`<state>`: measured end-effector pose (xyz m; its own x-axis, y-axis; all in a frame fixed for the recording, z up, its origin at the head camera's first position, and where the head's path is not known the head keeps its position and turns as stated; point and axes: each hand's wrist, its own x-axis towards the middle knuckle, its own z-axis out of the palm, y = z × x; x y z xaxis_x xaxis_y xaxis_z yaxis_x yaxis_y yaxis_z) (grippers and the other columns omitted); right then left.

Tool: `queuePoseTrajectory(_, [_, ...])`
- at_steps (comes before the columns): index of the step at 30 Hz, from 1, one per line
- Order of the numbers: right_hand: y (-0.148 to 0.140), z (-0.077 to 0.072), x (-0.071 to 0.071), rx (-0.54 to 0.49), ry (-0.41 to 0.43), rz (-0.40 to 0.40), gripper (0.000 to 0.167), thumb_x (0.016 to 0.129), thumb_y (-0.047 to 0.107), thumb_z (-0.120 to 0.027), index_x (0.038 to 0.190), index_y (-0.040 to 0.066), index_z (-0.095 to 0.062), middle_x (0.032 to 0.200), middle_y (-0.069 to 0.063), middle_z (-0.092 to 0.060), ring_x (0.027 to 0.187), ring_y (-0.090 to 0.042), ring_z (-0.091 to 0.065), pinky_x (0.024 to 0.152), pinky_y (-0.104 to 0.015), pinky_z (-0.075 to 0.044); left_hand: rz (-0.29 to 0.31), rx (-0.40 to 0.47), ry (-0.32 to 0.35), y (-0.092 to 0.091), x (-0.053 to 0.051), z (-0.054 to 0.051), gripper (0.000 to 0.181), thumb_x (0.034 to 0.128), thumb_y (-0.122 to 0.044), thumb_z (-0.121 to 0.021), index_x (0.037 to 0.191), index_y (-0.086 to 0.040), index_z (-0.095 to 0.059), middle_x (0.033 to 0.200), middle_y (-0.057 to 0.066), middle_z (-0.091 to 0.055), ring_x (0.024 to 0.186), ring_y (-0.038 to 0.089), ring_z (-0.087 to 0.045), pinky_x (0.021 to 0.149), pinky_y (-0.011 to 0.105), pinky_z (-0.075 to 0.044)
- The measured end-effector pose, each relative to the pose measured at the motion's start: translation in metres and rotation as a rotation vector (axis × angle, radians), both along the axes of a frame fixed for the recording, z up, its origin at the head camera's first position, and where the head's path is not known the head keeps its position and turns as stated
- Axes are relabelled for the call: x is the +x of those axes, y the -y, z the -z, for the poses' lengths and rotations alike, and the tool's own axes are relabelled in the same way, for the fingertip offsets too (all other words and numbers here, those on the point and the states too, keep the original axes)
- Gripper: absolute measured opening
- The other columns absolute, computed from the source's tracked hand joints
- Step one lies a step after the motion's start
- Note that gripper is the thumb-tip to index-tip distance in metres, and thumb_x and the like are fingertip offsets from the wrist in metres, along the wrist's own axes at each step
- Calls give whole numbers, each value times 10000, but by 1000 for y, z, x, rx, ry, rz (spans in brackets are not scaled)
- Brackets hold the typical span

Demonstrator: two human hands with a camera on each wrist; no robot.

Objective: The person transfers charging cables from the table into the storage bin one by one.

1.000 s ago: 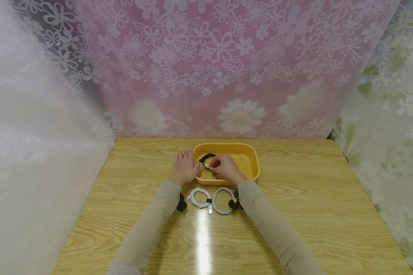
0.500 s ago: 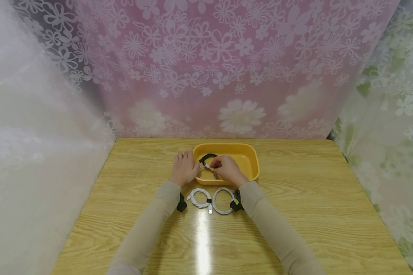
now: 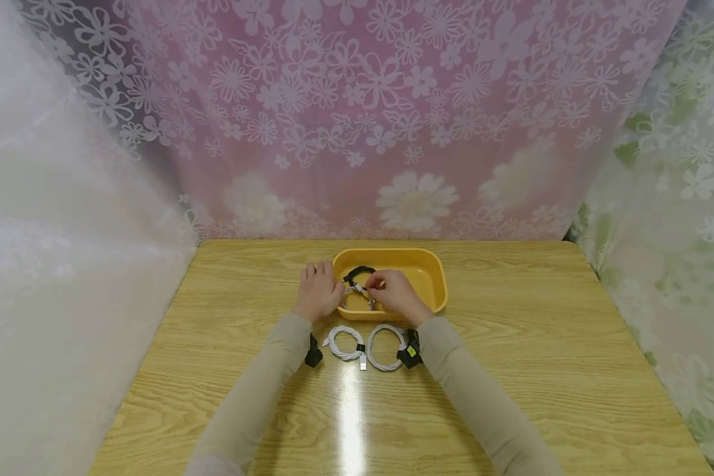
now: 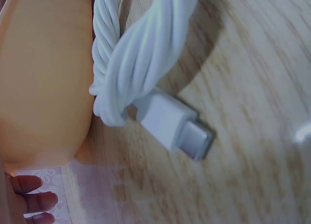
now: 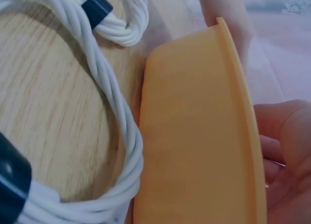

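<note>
A yellow plastic tub [image 3: 419, 281] stands on the wooden table. My left hand [image 3: 317, 291] holds its left rim, the thumb over the edge and the fingers [image 4: 41, 202] outside. Inside the tub, at its left, lie a coiled black cable [image 3: 358, 270] and a coiled white cable [image 3: 350, 290]. Reaching over the front rim, my right hand [image 3: 394, 293] pinches the white cable near its connector with thumb and forefinger. What exactly sits between the fingertips is too small to make out. In the right wrist view, the tub wall [image 5: 194, 122] hides part of that hand.
Two coiled white cables lie in front of the tub: the left one [image 3: 335, 338] has a black tie [image 5: 97, 9] and a USB plug [image 3: 363, 363], and the right one [image 3: 376, 362] lies beside my right wrist's black camera [image 3: 411, 352]. Flowered curtains [image 3: 416, 198] hang around the table.
My right fingertips have shifted slightly right, and the white cable's connector in the tub has moved a little. My left hand, the tub and the cables on the table stay in place.
</note>
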<state>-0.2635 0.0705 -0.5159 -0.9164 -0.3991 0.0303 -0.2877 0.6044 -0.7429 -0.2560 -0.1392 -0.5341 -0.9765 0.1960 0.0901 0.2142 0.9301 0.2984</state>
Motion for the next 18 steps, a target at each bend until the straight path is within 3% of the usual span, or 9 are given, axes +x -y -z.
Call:
queuePoseTrajectory(8, [-3, -6, 9, -56, -3, 55, 125, 933, 143, -670, 994, 58, -737, 914, -34, -691, 782, -182, -611, 723, -342, -511, -4, -13, 17, 0, 0, 0, 177, 992, -241, -436, 980, -65, -424, 992, 128, -444, 926, 330, -352, 834, 438, -242])
queuePoseTrajectory(18, [-5, -21, 23, -140, -46, 83, 130, 942, 144, -657, 997, 61, -741, 936, -39, -709, 814, -191, -623, 761, -376, -513, -3, -9, 19, -1, -1, 2, 178, 997, -234, -430, 1002, -56, -428, 1003, 134, -446, 926, 333, -349, 832, 440, -239])
